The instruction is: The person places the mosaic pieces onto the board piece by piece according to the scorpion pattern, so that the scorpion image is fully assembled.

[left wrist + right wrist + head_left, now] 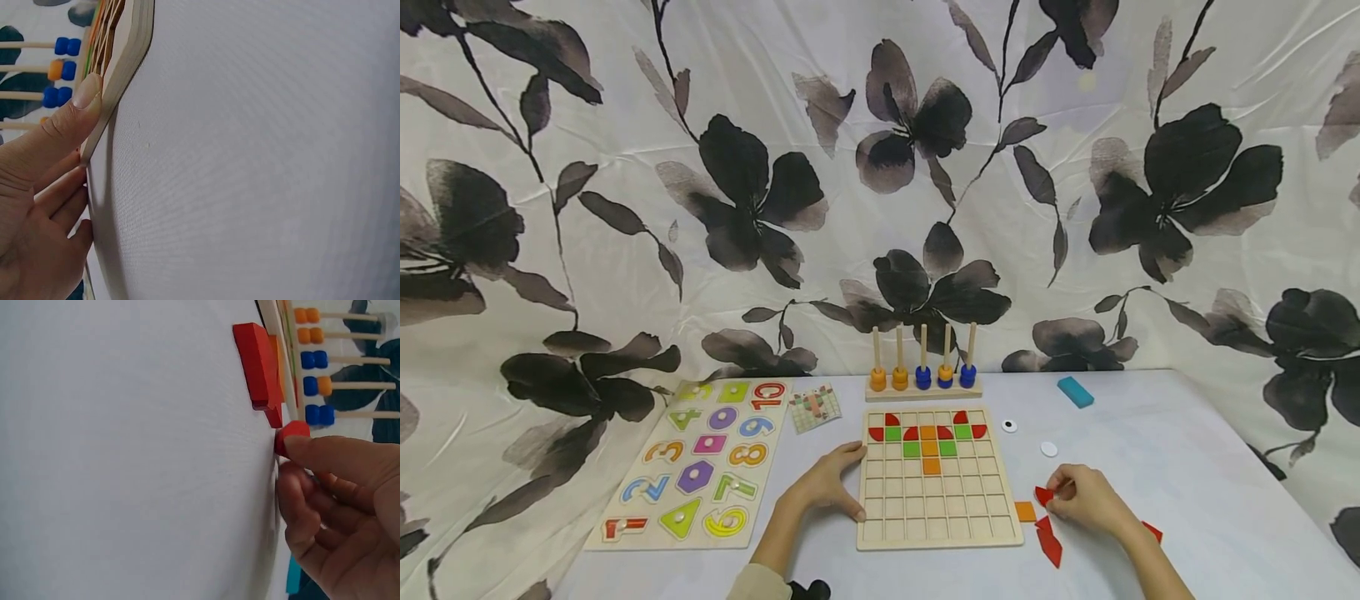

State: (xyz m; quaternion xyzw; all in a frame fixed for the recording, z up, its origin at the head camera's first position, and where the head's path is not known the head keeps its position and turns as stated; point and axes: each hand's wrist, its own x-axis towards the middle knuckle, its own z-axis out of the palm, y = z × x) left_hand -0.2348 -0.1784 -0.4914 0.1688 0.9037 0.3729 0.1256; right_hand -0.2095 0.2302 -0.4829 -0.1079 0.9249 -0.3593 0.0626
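A wooden grid board (895, 507) lies on the table, with red quarter-circles and green and orange squares set in its upper cells. My left hand (826, 482) rests along the board's left edge, thumb and fingers spread apart; in the left wrist view the thumb (87, 90) touches the board's side. To the right of the board, my right hand (1092, 500) pinches a small red piece (289, 434), rounded on one side, between thumb and fingertips. Just below it lie red pieces (1049, 546) and an orange square (1025, 512). Another red piece (1152, 532) is partly hidden by the right forearm.
A number puzzle board (651, 500) occupies the left side. Behind the grid board stands a peg stand (923, 392) with orange and blue beads, a patterned card (815, 407) to its left. Farther right are a teal block (1076, 392) and two white discs (1048, 449). Floral cloth hangs behind.
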